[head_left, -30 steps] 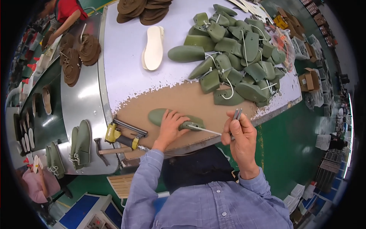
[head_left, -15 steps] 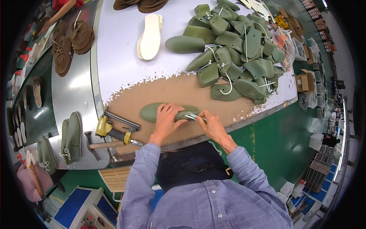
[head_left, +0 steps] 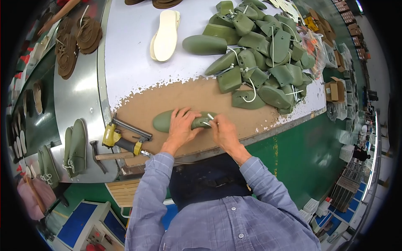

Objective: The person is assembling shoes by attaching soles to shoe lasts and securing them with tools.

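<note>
On the bare brown part of the bench lies a green shoe last (head_left: 161, 121), its rounded toe pointing left. My left hand (head_left: 182, 127) is wrapped over its middle and presses it against the bench. At the other end of the last, my right hand (head_left: 224, 133) is closed, with the fingertips pinching a thin whitish cord (head_left: 210, 116) at the top of the last. The far end of that cord and the palm side of my right hand are hidden.
A yellow-and-black nail gun (head_left: 121, 140) and a hammer (head_left: 114, 156) lie left of my hands. A heap of green shoe lasts (head_left: 251, 62) fills the far right. Cream insoles (head_left: 166, 37) lie farther back. Brown shoes (head_left: 67, 54) and more lasts (head_left: 78, 146) stand on the metal surface at left.
My right hand has turned and shifted slightly left, and the whitish cord end now stands more upright at the last. My left hand keeps its hold; the view has shifted a little.
</note>
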### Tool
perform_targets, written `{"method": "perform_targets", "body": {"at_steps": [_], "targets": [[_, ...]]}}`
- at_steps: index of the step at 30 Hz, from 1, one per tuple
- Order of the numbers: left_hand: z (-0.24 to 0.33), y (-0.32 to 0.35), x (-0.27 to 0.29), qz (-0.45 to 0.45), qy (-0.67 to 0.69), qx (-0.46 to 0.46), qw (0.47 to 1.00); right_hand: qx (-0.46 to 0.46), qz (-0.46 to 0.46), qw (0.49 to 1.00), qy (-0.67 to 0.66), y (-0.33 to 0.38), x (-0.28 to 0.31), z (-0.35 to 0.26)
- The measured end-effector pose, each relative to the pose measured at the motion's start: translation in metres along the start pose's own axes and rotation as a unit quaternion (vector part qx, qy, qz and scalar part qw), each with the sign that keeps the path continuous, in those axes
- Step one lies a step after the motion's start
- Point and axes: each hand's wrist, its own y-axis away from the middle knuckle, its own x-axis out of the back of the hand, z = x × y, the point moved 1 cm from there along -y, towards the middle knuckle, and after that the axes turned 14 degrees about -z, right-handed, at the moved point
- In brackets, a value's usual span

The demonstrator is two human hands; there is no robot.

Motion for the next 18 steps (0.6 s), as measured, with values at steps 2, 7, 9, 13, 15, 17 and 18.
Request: {"method": "perform_targets", "body": {"at_steps": [2,7,9,13,15,17,18], "targets": [[0.004,-0.005,-0.001,0.001,0.003,-0.001,1.0,-0.02,0.046,0.997,-0.056,-0.002,-0.007,0.012],[0.003,-0.003,-0.001,0.006,0.004,-0.004,1.0,-0.107,0.161,0.964,-0.18,-0.028,0.005,-0.014],[0.004,-0.003,-0.001,0.008,-0.007,0.0,1.0,-0.011,0.125,0.974,-0.188,-0.042,-0.001,-0.028],[0.008,0.003,0.002,-0.009,-0.006,0.021,1.0,0.023,0.094,0.965,-0.244,-0.055,-0.002,-0.024],[0.008,-0.002,-0.003,0.009,-0.006,0.0,1.0,-0.046,0.142,0.943,-0.297,-0.045,0.002,0.002],[0.005,-0.002,-0.005,0.013,-0.007,-0.023,1.0,0.015,0.027,0.992,-0.12,-0.021,0.0,0.016],[0.004,0.0,-0.005,0.014,-0.005,-0.022,1.0,0.015,0.024,0.992,-0.119,-0.018,0.004,0.015]]}}
